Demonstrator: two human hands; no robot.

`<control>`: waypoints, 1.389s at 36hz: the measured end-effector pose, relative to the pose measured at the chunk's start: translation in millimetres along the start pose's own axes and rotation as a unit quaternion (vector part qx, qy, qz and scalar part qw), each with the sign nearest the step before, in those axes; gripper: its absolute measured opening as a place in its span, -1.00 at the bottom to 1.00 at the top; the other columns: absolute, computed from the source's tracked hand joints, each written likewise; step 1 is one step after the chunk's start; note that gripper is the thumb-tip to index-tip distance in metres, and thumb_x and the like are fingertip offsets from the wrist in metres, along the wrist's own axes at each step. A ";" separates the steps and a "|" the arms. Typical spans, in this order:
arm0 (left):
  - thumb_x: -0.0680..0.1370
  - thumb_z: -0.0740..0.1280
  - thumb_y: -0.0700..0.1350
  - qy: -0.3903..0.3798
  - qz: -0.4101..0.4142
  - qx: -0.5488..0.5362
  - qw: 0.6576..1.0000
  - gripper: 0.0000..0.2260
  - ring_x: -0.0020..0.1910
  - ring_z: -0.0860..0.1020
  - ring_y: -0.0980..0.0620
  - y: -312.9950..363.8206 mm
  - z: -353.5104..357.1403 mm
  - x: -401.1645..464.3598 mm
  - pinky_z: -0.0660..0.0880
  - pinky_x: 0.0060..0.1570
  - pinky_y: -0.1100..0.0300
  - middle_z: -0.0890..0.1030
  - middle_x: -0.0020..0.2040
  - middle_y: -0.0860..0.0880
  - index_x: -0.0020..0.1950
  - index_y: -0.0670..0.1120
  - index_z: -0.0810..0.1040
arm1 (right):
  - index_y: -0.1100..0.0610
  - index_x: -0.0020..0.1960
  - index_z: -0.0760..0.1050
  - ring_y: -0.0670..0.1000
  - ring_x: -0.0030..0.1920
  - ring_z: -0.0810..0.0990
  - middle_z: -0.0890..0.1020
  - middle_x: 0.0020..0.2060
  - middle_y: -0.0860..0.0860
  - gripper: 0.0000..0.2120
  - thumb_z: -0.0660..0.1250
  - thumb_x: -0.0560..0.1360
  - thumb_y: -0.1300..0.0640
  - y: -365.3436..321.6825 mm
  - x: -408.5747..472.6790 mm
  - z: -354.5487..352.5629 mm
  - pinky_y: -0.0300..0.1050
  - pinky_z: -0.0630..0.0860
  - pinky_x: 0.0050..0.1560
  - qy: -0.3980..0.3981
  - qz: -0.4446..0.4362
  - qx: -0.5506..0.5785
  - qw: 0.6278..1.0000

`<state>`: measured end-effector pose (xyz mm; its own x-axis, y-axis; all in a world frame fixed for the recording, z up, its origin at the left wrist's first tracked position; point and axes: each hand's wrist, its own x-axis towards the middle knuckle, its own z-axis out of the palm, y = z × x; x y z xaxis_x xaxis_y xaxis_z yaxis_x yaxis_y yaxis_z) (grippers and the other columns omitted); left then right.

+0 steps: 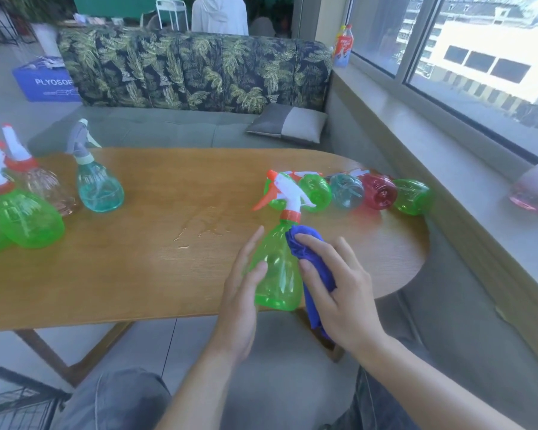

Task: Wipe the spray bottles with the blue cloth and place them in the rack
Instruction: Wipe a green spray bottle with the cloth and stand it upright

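One green spray bottle (277, 268) is being wiped, left hand (239, 308) flat against it, right hand (339, 293) gripping the blue cloth (302, 246); the other spray bottles (347, 190) wait on the wooden table (137, 243).

Your green spray bottle (277, 274) stands upright at the table's (137, 259) near edge, blue cloth (302, 251) bunched against its right side; beyond, a row of bottles (379, 191) lies sideways.

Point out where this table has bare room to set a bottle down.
Widest bare patch: the middle of the table, between the teal bottle and the green bottle touched by the blue cloth; wet streaks cross it. The far edge behind that is bare too. Crowded: the upright bottles at the left end, the row of lying bottles at the right end.
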<state>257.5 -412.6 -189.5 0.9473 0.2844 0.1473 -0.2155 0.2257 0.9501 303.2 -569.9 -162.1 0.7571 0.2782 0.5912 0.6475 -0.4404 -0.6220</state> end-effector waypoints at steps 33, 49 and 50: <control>0.55 0.37 0.46 0.051 -0.018 -0.062 0.997 -0.28 0.57 0.45 -0.26 -1.0 11.8 -9.1 0.28 0.57 -0.43 0.54 0.55 -0.15 0.57 0.05 0.51 | -0.01 0.31 0.66 -0.11 -0.14 0.49 0.49 -0.04 -0.06 -0.71 0.27 0.70 -0.05 0.2 2.5 -16.6 -0.27 0.41 -0.14 -0.050 -0.186 -0.062 0.979; 0.53 0.36 0.48 0.059 -0.052 -0.103 0.992 -0.27 0.49 0.53 -0.29 4.6 7.7 -8.2 0.35 0.53 -0.41 0.60 0.47 -0.20 0.55 0.06 0.53 | -0.03 0.32 0.66 -0.08 -0.21 0.43 0.48 -0.03 -0.05 -0.72 0.31 0.68 -0.05 -3.0 -4.3 -1.4 -0.12 0.50 -0.25 -0.096 -0.186 -0.070 0.975; 0.49 0.38 0.51 0.055 -0.056 -0.106 0.991 -0.23 0.49 0.53 -0.31 4.7 7.3 -7.7 0.35 0.53 -0.41 0.60 0.47 -0.21 0.55 0.06 0.53 | -0.04 0.32 0.66 -0.07 -0.20 0.44 0.51 -0.02 -0.03 -0.73 0.31 0.69 -0.06 -2.3 -6.8 -2.4 -0.09 0.52 -0.27 -0.105 -0.200 -0.075 0.971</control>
<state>251.0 -420.5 -184.2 0.9390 0.3439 0.0029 -0.1672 0.4490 0.8778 296.4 -572.9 -163.4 0.4589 0.6137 0.6425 0.8855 -0.3756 -0.2737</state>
